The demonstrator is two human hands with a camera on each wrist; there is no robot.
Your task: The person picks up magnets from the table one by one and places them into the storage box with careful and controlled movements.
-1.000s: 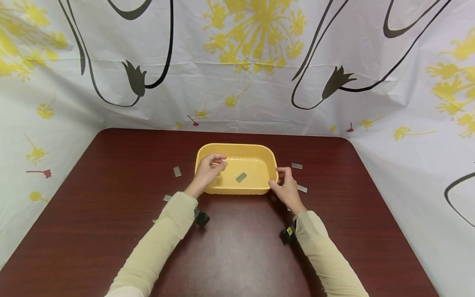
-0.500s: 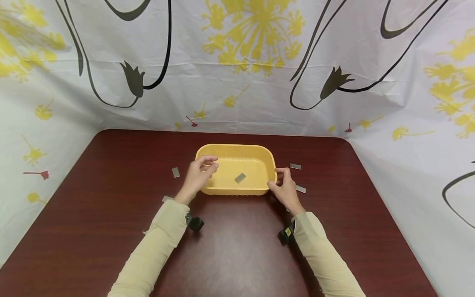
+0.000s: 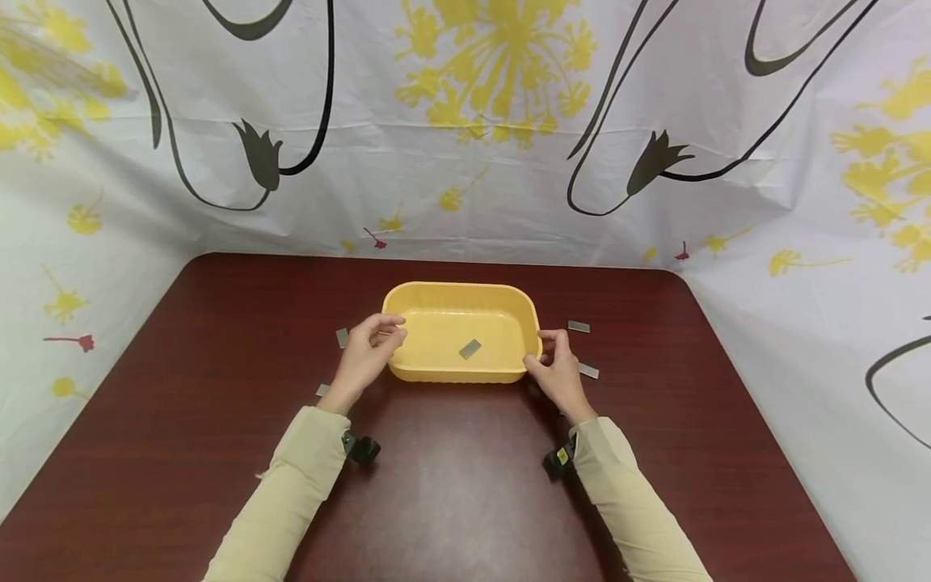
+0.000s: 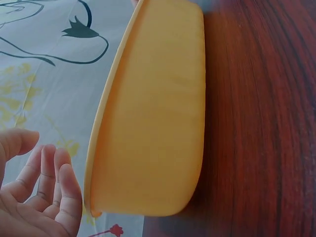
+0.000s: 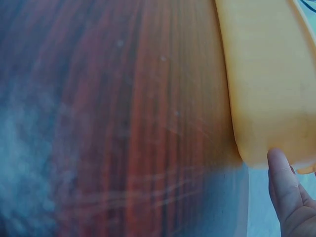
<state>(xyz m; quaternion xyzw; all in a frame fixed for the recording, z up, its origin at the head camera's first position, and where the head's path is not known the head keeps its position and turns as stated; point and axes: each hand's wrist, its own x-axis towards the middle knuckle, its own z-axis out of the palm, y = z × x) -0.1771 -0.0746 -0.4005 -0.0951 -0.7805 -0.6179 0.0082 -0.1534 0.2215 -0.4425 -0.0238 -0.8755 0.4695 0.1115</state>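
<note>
A yellow plastic tub (image 3: 458, 376) stands on the table, a small flat grey rectangular piece (image 3: 469, 349) lying on its floor. At the tub's left end hovers my left hand (image 3: 364, 356), fingers loosely bent and holding nothing; the left wrist view shows these fingers (image 4: 48, 168) beside the rim, apart from it. My right hand (image 3: 558, 370) holds the tub's near right corner, thumb on the front and fingers along the right side. In the right wrist view the thumb (image 5: 282, 177) presses the outer wall; the other fingers are mostly cut off.
Similar grey pieces lie outside the tub: two at the right, a far one (image 3: 579, 326) and a nearer one (image 3: 589, 371) partly behind my right hand, and two at the left, (image 3: 342, 338) being beside my left hand. A patterned cloth (image 3: 465, 202) hangs behind the dark red table (image 3: 465, 485).
My left hand has moved left and toward me, from above the tub's inside to its left end. The right hand stays at the corner, and the piece inside keeps its place.
</note>
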